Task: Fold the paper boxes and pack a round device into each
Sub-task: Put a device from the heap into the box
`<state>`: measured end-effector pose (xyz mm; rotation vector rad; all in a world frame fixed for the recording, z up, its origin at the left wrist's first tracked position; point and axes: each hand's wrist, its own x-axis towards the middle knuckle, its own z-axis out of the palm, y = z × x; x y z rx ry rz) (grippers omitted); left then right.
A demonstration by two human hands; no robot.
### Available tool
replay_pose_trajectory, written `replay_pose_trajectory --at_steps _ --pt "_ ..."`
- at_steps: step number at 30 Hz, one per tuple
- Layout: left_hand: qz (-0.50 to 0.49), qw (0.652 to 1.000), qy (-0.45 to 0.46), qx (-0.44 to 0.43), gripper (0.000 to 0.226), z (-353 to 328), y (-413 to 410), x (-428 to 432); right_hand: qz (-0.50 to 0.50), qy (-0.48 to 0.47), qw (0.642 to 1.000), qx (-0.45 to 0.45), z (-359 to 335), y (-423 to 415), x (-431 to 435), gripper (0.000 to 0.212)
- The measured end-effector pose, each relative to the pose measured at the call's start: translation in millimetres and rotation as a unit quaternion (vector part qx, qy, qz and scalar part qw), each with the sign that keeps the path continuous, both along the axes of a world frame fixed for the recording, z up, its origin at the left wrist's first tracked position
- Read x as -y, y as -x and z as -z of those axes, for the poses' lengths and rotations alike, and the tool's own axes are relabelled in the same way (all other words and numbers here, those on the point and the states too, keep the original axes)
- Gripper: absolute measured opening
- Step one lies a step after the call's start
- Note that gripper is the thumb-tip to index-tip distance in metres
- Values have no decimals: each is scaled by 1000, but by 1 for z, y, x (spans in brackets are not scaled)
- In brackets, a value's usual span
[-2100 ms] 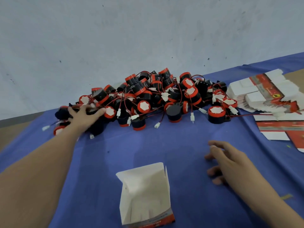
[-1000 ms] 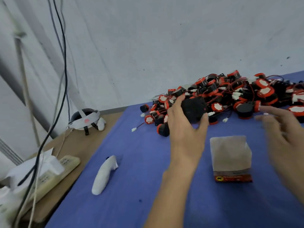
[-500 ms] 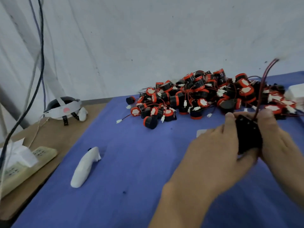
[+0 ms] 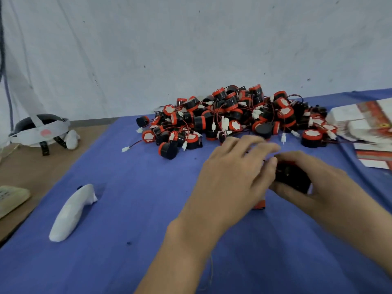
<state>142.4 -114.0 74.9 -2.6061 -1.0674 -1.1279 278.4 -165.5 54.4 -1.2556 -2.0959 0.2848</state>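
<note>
Moved: left hand [image 4: 231,179] and right hand [image 4: 331,187] have sunk closer to the blue cloth [image 4: 137,209] than half a second ago, and the red wire that stood up above them then no longer shows.
Round device [image 4: 291,179]: one, black, held between the two hands just in front of the pile.
Right hand fingers: curled with the thumb round the round device, grasping it.
Left hand fingers: fairly straight and blurred, tips at the device's left side; whether they grip cannot be told.
Paper box [image 4: 260,205]: one, almost wholly hidden under the hands; only a red corner shows.
Pile [image 4: 233,119]: red-and-black devices with wires and white plugs, too many to count, on the far part of the cloth.
Flat boxes [image 4: 360,124]: one stack at the right edge.
Desk [image 4: 53,166]: bare wood left of the cloth.
Controller [image 4: 72,211]: one, white, on the cloth at left.
Headset [image 4: 40,128]: one, on the wood.
</note>
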Motion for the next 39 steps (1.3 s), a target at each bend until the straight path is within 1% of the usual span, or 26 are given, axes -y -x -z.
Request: replay_pose_trajectory --at_steps 1,2,3,5,6,8,9,12,13,14,15,17,18,20,22,24,25,26,28,30,32,34,36,37,38,39 --pt "2 999 27 19 28 1 6 -3 90 -21 993 -68 -10 -26 -10 29" --pt "6 998 56 42 29 1 11 -4 116 -28 988 -103 -6 -33 -11 27" --pt "6 994 83 64 29 1 14 -5 104 -33 984 -139 -7 -44 -17 29" --pt "6 987 129 97 27 0 12 -3 75 -44 966 -242 -6 -40 -12 48" --pt "12 984 143 109 24 0 7 -1 57 -46 948 -309 -3 -36 -13 52" --pt "26 981 148 125 16 4 -8 6 26 -48 914 -402 2 -33 -17 49" --pt "29 981 143 132 15 7 -17 10 25 -41 890 -453 1 -27 -18 46" --pt "23 984 114 134 29 17 -37 20 39 -35 812 -581 2 -13 -22 30" --pt "27 983 113 140 36 20 -41 23 41 -29 788 -613 0 -10 -24 29" --pt "40 977 131 161 39 22 -44 24 41 -19 769 -637 -2 -8 -25 31" --pt "59 963 170 203 38 23 -47 26 41 -9 752 -657 -4 -8 -27 36" --pt "103 909 271 301 26 24 -51 27 53 45 731 -679 -5 -9 -29 54" --pt "121 879 316 337 20 24 -53 27 57 79 723 -684 -6 -10 -28 62" --pt "145 836 373 375 18 24 -55 26 58 135 705 -694 -7 -10 -28 69" --pt "157 804 411 400 18 22 -54 22 30 167 684 -709 -8 -7 -27 71" --pt "153 778 443 418 18 20 -50 17 -23 188 654 -732 -7 -4 -29 70" --pt "153 771 452 422 19 19 -47 16 -52 201 640 -740 -6 -3 -30 69" --pt "156 772 451 420 21 19 -44 15 -78 214 629 -743 -6 -2 -29 68" --pt "165 793 422 406 20 22 -42 15 -109 233 623 -739 -5 -1 -29 67" --pt "173 807 380 417 19 21 -40 17 -123 238 628 -731 -5 1 -30 65" --pt "181 800 353 450 23 19 -36 14 -137 231 630 -729 -5 4 -32 60" --pt "200 785 347 472 25 18 -31 10 -147 222 634 -726 -5 7 -38 59" --pt "213 774 348 484 27 16 -26 6 -147 211 642 -722 -5 9 -42 52" --pt "211 773 347 488 27 14 -23 4 -133 208 655 -715 -5 9 -43 50" --pt "204 776 343 489 28 12 -17 1 -107 203 676 -700 -4 9 -44 47" --pt "192 788 330 483 27 10 -10 -3 -63 188 706 -680 0 6 -46 39"
